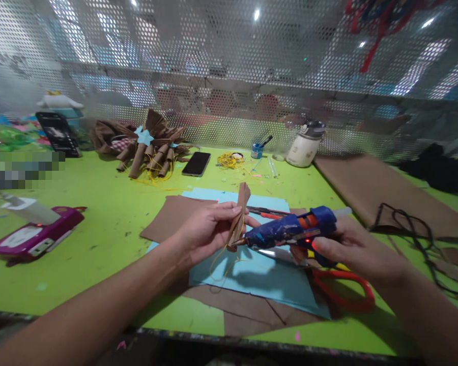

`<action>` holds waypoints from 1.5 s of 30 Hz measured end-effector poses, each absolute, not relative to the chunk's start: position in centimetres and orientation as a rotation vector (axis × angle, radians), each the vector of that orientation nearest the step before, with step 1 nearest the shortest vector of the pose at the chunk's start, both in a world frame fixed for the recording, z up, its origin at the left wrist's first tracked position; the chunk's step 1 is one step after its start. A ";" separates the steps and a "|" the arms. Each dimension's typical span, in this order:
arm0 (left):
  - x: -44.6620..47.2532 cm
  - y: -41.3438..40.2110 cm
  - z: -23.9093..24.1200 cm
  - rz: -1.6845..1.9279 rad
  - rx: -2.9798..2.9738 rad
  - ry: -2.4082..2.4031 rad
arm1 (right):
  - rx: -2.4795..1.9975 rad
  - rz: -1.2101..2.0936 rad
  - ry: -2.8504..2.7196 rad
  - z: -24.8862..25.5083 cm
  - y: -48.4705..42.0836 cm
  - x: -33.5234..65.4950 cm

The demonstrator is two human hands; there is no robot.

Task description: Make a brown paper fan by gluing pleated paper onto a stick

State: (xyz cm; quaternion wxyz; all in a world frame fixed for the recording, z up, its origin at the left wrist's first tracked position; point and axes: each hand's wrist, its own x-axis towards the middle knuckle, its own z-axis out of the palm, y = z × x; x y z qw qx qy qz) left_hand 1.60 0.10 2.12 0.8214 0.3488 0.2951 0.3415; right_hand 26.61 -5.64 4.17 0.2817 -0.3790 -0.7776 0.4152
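Brown paper, folded into a narrow strip (237, 226), is pinched between the thumb and fingers of your left hand (209, 229), its upper end rising past your fingertips and its lower end just below them. Your right hand (351, 249) is wrapped around the blue glue gun (278, 231), a red light glowing on its side. The nozzle points left, at the strip's lower end; you cannot tell whether they touch. Yellow thread (212, 264) loops down from the strip.

Below your hands, blue sheets (248, 282) lie over brown sheets (179, 216) on the green bench (110, 203). Orange-handled scissors (367, 300) lie under your right hand, their blade beneath the gun. Beyond your left hand sit a bundle of paper rolls (137, 162) and a phone (196, 164); beyond your right, a bottle (303, 147). Well to the left of your left hand lies a purple power strip (41, 236); right of your right hand, a black cable (412, 223).
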 end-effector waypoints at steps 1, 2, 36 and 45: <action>1.6 0.1 2.2 0.720 0.750 0.628 | -1.007 1.112 -2.088 4.2 -5.7 26.6; 1.5 0.1 2.2 0.719 0.755 0.631 | -1.001 1.117 -2.081 4.2 -5.8 26.6; 1.7 -0.2 2.8 0.771 0.761 0.613 | -1.024 1.067 -2.059 4.0 -6.0 26.5; 1.4 0.0 3.0 0.846 0.740 0.644 | -0.959 0.984 -2.093 5.2 -6.7 26.5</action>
